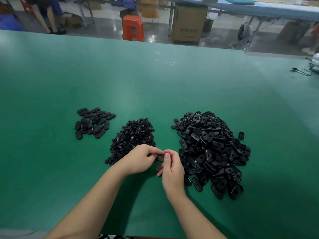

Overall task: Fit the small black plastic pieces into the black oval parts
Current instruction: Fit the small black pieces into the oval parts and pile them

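Note:
Both hands meet over the green table (155,87), just in front of the middle heap. My left hand (140,158) and my right hand (170,167) together pinch one black oval part (160,157) between their fingertips; most of it is hidden by the fingers. A heap of small black plastic pieces (133,135) lies right behind my left hand. A big pile of black oval parts (212,149) sits to the right of my right hand. A smaller group of oval parts (93,122) lies flat at the left.
One stray oval part (241,135) lies right of the big pile. A black cable and plug (300,70) rest at the table's far right. Beyond the far edge stand an orange stool (133,27) and a cardboard box (189,23).

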Motion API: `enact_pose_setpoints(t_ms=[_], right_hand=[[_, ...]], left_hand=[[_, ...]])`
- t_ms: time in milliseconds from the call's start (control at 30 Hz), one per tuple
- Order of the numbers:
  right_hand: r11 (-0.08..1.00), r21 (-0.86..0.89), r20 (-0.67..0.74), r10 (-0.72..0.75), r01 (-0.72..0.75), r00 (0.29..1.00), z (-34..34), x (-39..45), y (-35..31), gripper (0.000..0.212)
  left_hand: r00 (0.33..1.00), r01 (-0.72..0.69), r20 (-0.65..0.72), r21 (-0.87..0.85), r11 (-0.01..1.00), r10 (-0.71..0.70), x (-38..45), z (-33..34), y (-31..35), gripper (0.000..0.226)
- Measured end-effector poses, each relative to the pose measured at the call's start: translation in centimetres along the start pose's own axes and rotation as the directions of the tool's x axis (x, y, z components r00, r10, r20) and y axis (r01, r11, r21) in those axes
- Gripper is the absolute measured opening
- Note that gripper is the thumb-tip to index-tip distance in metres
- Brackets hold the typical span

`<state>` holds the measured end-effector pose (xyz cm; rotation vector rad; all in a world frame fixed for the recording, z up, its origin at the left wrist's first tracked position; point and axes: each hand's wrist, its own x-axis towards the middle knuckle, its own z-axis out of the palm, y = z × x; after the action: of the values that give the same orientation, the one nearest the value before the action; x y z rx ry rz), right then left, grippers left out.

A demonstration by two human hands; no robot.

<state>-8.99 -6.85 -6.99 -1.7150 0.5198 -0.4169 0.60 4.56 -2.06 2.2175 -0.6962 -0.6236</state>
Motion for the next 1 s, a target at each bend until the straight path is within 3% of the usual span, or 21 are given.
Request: enact_pose_setpoints(t_ms=[167,267,400,600,833,933,1000], right_hand=[[1.000,-0.007,0.052,0.012,-0.011,0.999,0.0,-0.1,0.2,0.019],[0.999,-0.007,0.092,0.031,-0.031,0.995,0.2,-0.1,0.1,0.022],[0.998,0.032,0.096,0.056,-0.059,0.994,0.2,-0.1,-0.1,0.019],[0.992,0.080,0.075,0.088,-0.094,0.993,0.0,-0.1,-0.1,0.010],[0.998,0.019,0.045,0.056,-0.057,0.997,0.1,0.1,0.1,0.008],[0.999,0.038,0.019,0.032,-0.032,0.999,0.0,0.0,-0.2,0.011],[0.999,0.036,0.005,0.028,-0.028,1.000,0.1,-0.1,-0.3,0.010]], left_hand=[[0.993,-0.009,-0.115,0.009,1.000,0.010,-0.1,0.1,-0.1,0.026],[0.975,-0.017,-0.221,-0.096,0.995,-0.005,0.3,0.0,0.0,0.030],[0.945,-0.096,-0.327,-0.176,0.980,0.033,0.6,0.6,0.7,0.019],[0.950,-0.150,-0.265,0.068,0.986,0.163,0.3,1.3,1.4,0.024],[0.949,-0.202,-0.230,0.089,0.975,0.218,-0.4,1.7,1.8,0.030],[0.924,-0.108,-0.329,0.266,0.958,0.196,-0.6,0.9,1.3,0.031],[0.889,0.072,-0.435,0.445,0.893,0.145,-0.9,0.0,0.2,0.028]])
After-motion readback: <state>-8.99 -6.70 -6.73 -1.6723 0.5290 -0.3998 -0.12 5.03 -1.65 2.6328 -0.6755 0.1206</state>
